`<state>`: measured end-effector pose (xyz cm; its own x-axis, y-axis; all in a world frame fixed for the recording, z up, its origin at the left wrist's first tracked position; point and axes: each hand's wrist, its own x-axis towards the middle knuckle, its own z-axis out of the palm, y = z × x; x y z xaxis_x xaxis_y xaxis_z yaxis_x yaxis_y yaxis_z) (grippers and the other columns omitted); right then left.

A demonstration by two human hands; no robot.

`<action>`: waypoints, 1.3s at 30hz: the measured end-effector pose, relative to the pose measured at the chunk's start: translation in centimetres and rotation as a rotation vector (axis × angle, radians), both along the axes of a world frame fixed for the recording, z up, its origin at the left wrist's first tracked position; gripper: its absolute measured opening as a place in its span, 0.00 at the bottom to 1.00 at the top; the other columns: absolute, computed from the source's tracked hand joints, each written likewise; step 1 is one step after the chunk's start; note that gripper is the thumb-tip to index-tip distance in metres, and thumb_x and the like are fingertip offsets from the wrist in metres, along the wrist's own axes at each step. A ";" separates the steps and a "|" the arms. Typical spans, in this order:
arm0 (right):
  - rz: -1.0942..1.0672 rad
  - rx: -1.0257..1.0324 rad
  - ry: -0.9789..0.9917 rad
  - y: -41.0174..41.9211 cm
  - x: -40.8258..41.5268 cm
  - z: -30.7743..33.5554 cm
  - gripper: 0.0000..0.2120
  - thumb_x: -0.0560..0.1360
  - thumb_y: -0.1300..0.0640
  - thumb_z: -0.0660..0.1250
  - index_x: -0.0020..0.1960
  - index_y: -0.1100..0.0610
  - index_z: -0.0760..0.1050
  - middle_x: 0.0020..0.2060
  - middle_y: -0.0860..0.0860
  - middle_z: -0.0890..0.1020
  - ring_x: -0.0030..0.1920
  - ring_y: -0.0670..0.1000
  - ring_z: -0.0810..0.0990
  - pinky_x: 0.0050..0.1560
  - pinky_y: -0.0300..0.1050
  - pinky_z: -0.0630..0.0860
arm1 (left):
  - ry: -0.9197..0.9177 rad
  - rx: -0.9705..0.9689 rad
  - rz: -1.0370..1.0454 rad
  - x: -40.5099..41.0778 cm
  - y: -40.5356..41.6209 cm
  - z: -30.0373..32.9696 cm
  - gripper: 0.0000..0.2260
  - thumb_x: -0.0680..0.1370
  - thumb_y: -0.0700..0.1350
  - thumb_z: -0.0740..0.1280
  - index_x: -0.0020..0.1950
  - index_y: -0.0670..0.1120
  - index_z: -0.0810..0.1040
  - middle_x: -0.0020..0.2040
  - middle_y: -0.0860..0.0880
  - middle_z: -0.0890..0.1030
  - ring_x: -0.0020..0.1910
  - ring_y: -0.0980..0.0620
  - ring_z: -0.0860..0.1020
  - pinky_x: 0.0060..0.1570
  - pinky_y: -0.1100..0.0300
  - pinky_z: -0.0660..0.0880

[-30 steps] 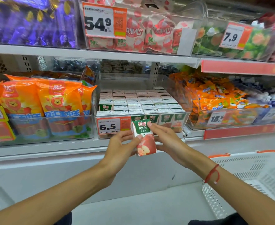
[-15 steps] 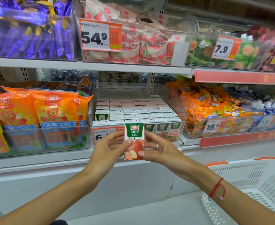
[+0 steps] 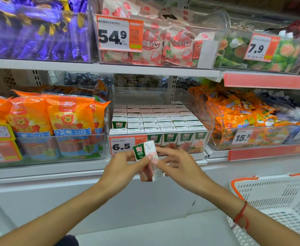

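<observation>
Carton (image 3: 146, 161) between left hand (image 3: 120, 167) and right hand (image 3: 179, 166), before bin (image 3: 203, 110) on shelf (image 3: 39, 170), sausage packs (image 3: 69, 119) left of bin, snack bags (image 3: 234, 112) right, basket (image 3: 243, 179) far right, below shelf

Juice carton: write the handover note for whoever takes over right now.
Left hand: pinches the juice carton on its left side, thumb on the front.
Right hand: fingertips hold its right side.
Carton: tilted, in the air in front of the clear bin of matching cartons, by the price tag reading 6.5. White basket at lower right.
Done: one carton in hand.
Left: probably finish looking it over, then put it in the basket.
</observation>
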<state>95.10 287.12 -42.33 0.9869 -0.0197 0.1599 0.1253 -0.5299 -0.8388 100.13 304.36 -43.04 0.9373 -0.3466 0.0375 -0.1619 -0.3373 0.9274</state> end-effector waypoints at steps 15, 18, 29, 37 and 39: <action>0.307 0.331 0.350 -0.6 0.2 0.6 0.15 0.81 0.51 0.61 0.68 0.47 0.73 0.59 0.45 0.82 0.62 0.45 0.79 0.64 0.45 0.74 | 0.015 -0.234 -0.228 -0.2 1.2 0.4 0.09 0.78 0.49 0.65 0.57 0.61 0.76 0.54 0.60 0.83 0.56 0.63 0.80 0.51 0.71 0.76; 0.313 0.346 0.336 -0.4 0.2 0.5 0.16 0.79 0.55 0.66 0.66 0.47 0.74 0.58 0.44 0.82 0.61 0.44 0.79 0.64 0.42 0.74 | 0.045 -0.289 -0.201 0.0 1.3 0.4 0.10 0.79 0.50 0.63 0.59 0.61 0.75 0.53 0.59 0.84 0.54 0.61 0.81 0.50 0.70 0.77; -0.170 0.011 -0.043 1.5 0.3 0.1 0.26 0.60 0.48 0.82 0.55 0.47 0.76 0.43 0.42 0.83 0.42 0.40 0.81 0.43 0.33 0.79 | 0.026 -0.248 0.024 -0.5 0.6 0.0 0.03 0.73 0.53 0.73 0.45 0.60 0.81 0.41 0.59 0.85 0.43 0.60 0.84 0.41 0.62 0.80; 0.027 0.372 0.234 -0.7 0.5 1.1 0.10 0.76 0.54 0.70 0.57 0.48 0.80 0.53 0.46 0.84 0.55 0.45 0.82 0.59 0.43 0.78 | 0.115 -0.291 -0.093 0.1 1.3 0.7 0.03 0.77 0.49 0.69 0.49 0.56 0.80 0.43 0.58 0.86 0.43 0.60 0.84 0.40 0.69 0.78; 0.090 0.455 0.281 -0.8 0.4 1.2 0.10 0.77 0.55 0.68 0.58 0.50 0.79 0.53 0.47 0.85 0.56 0.46 0.82 0.58 0.42 0.79 | 0.120 -0.308 -0.117 0.1 1.3 0.9 0.03 0.78 0.49 0.68 0.51 0.56 0.80 0.44 0.59 0.86 0.44 0.61 0.84 0.38 0.72 0.77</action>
